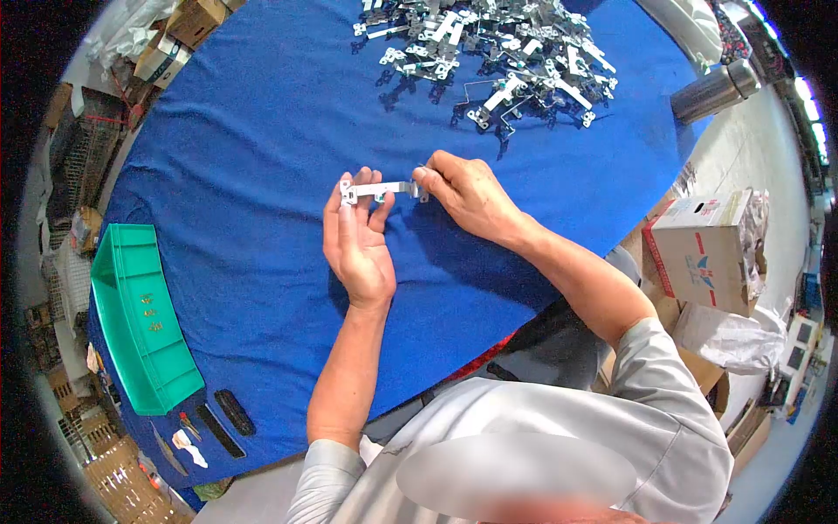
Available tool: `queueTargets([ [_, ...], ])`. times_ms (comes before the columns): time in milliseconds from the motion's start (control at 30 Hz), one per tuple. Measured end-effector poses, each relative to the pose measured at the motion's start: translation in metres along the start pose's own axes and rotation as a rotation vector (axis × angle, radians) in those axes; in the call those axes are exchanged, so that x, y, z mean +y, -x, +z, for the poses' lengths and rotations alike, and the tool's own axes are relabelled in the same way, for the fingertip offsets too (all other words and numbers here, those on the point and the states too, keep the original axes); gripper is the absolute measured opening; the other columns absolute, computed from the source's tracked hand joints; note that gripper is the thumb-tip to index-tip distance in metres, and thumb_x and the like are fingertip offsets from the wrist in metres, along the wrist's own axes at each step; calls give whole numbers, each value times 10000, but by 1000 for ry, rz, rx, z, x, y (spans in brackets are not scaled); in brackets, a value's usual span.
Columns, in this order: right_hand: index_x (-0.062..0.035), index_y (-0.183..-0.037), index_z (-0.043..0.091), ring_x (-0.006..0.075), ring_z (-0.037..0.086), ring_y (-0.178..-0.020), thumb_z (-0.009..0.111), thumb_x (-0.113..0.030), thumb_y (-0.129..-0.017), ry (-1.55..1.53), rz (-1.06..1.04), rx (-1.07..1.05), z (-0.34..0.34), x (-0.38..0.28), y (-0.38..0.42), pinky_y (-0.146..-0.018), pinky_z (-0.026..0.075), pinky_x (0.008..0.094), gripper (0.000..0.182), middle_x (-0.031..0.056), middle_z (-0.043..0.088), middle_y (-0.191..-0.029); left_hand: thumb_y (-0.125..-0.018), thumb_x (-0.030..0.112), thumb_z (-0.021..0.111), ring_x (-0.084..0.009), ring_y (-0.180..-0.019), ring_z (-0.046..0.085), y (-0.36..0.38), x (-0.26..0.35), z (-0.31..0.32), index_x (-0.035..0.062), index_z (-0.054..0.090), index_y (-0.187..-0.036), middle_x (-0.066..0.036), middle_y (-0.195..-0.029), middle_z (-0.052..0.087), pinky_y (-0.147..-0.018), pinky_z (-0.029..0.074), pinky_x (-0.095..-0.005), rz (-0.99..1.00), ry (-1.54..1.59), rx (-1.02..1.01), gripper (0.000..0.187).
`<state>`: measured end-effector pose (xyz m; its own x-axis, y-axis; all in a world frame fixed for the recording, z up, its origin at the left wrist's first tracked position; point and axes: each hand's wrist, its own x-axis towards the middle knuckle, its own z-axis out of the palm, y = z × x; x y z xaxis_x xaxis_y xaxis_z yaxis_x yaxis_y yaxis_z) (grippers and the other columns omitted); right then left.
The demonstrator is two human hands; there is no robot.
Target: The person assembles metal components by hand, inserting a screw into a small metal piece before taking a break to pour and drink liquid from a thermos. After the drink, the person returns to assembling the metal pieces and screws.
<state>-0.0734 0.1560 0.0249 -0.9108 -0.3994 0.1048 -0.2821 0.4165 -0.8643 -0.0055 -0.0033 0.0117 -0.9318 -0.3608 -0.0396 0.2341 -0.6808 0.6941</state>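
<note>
1. Nearby, at the bottom, the person's grey shirt point(672, 393) fills the near side against a table covered in blue cloth point(253, 175).
2. At the near left corner lie a black strip point(221, 430), a dark oblong object point(234, 412) just beside it, and a small white piece point(188, 448).
3. Just beyond them a green plastic tray point(166, 358) runs along the left edge, holding a few small brass-coloured pieces point(150, 313). To the right, off the table, stands a printed carton point(698, 253).
4. Over the middle of the cloth, a metal bracket point(380, 189) spans both hands. The left hand point(360, 253), palm up, holds its left end between thumb and fingers; the right hand point(476, 194) pinches the other end narrowly between thumb and forefinger. Its long axis runs left to right, almost level, the holed plate pointing left.
5. Farther off, a tangled pile of metal parts point(578, 61) spreads across the far side, and a steel flask point(717, 91) lies tilted at the right edge.
</note>
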Motion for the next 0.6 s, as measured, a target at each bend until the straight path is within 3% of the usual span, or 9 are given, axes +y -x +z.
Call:
queueTargets([
  [67,5,-782,564,438,596,-643,571,-307,-972,-6,-7,-72,-6,-3,-2,-568,428,506,365,229,583,-659,-1066,265,405,-319,-1192,589,2,2,0,-32,477,-1350,-212,-1340,554,-952,537,-398,126,-453,6,418],
  [100,5,-765,574,442,594,-643,572,-326,-969,-10,-15,-142,-8,-4,-2,-571,427,511,388,229,584,-659,-1062,219,434,-228,-1101,623,2,3,1,-29,510,-1325,-171,-1292,593,-844,558,-332,139,-453,38,369],
  [200,-1,-752,587,444,595,-651,568,-343,-966,93,-42,-102,-6,-4,-1,-588,433,517,404,230,585,-659,-1055,247,465,-179,-995,634,-2,-2,-14,-30,563,-1281,-137,-1182,645,-755,563,-305,211,-576,5,371],
  [233,4,-835,629,425,615,-696,568,-318,-961,75,5,-121,-8,-6,0,-628,458,504,352,229,614,-717,-1044,261,499,-145,-913,631,1,-3,-11,-37,606,-1235,-106,-1077,669,-739,564,-304,155,-576,64,370],
  [333,8,-961,657,403,635,-759,576,-241,-953,-50,-161,27,0,6,-1,-673,478,492,263,227,643,-793,-1038,257,514,-148,-890,649,5,-4,-6,-45,611,-1230,-102,-1049,670,-706,568,-294,91,-604,16,371],
  [433,0,-1079,656,385,650,-815,592,-173,-940,41,-269,28,-4,7,-1,-700,499,464,230,231,651,-831,-1023,202,542,-150,-890,668,6,-5,-2,-45,624,-1218,-106,-1045,681,-616,559,-245,80,-608,2,325],
  [533,-20,-1068,652,369,657,-795,609,-147,-930,112,-346,24,-7,0,0,-672,502,450,192,203,641,-788,-1005,153,568,-146,-882,674,5,-8,-5,-44,629,-1217,-111,-1040,690,-581,546,-222,70,-593,-2,296],
  [600,-29,-1039,645,360,657,-776,617,-161,-925,78,-271,6,-3,1,3,-656,502,448,176,179,634,-772,-996,129,580,-139,-871,675,5,-9,-6,-44,631,-1219,-115,-1037,695,-572,539,-215,75,-569,-3,286],
])
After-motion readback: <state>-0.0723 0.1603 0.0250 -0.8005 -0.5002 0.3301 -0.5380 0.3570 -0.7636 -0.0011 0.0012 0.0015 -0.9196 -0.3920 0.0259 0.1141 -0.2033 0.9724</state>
